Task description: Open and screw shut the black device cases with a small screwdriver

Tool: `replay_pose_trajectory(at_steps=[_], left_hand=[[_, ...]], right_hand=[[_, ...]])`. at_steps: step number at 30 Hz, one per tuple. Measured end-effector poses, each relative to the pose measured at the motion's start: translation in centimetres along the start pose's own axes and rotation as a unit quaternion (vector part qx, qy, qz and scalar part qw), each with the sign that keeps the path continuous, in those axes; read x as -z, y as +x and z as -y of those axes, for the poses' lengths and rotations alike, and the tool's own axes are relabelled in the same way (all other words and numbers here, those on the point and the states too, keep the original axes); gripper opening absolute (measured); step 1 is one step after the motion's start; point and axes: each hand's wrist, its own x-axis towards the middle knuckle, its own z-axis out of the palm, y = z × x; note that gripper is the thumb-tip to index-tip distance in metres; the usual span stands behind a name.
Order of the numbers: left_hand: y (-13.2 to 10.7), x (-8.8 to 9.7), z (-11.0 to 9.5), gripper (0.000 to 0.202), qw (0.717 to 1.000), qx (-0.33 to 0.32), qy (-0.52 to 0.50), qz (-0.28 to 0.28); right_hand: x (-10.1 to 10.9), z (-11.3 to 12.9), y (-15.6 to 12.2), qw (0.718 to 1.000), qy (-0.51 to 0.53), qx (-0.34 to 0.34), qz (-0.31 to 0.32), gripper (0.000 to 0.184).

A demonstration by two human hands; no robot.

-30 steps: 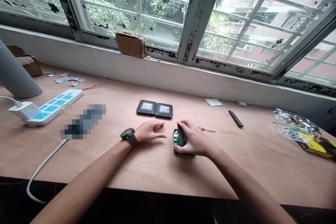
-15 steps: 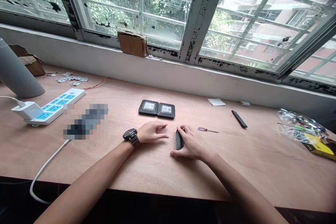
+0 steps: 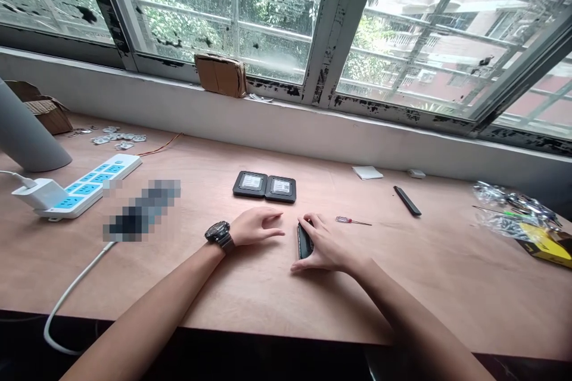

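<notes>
My right hand [image 3: 325, 245] presses down on a small black device [image 3: 303, 240] that lies flat on the wooden desk [image 3: 250, 286]; its fingers cover most of the case. My left hand [image 3: 257, 227], with a black watch [image 3: 218, 233] on the wrist, rests flat just left of the device, fingers stretched out and holding nothing. Two square black devices [image 3: 264, 186] with white labels lie side by side just beyond my hands. A small red-handled screwdriver [image 3: 353, 221] lies to the right of my right hand.
A white and blue power strip [image 3: 84, 182] with a charger and white cable [image 3: 67, 300] sits at left, beside a grey stand [image 3: 24, 131]. A black strip [image 3: 407, 200], white pad [image 3: 367, 172], clear bags [image 3: 509, 211] and yellow packet [image 3: 543, 244] lie at right.
A second ago my right hand held the device tilted on edge with its green circuit board showing. Now the device lies flat and closed under the hand. My left hand stayed put.
</notes>
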Motion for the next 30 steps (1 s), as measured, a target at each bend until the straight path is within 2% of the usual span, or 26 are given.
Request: replay_pose_trajectory(at_steps=[13, 19, 22, 27, 29, 30], left_hand=[[0.1, 0.0, 0.0, 0.053, 1.000, -0.003, 0.003, 0.003], [0.1, 0.0, 0.0, 0.051, 1.000, -0.007, 0.002, -0.003], [0.1, 0.0, 0.1, 0.050, 1.000, -0.009, 0.011, 0.001], [0.0, -0.2, -0.7, 0.048, 0.999, -0.025, 0.044, -0.004], [0.0, -0.8, -1.6, 0.056, 0.998, -0.044, 0.048, -0.017], [0.1, -1.2, -2.2, 0.067, 0.997, -0.053, 0.048, -0.022]], right_hand=[[0.1, 0.5, -0.2, 1.000, -0.008, -0.002, -0.007, 0.112], [0.1, 0.2, -0.8, 1.000, -0.009, 0.020, -0.013, 0.121], [0.3, -1.4, -2.6, 0.999, 0.000, 0.033, -0.005, 0.125], [0.5, -5.5, -7.2, 1.000, -0.005, 0.022, -0.008, 0.125], [0.4, -6.7, -8.3, 1.000, 0.008, 0.008, -0.012, 0.124], [0.3, -7.1, -8.6, 1.000, 0.020, 0.000, -0.014, 0.123]])
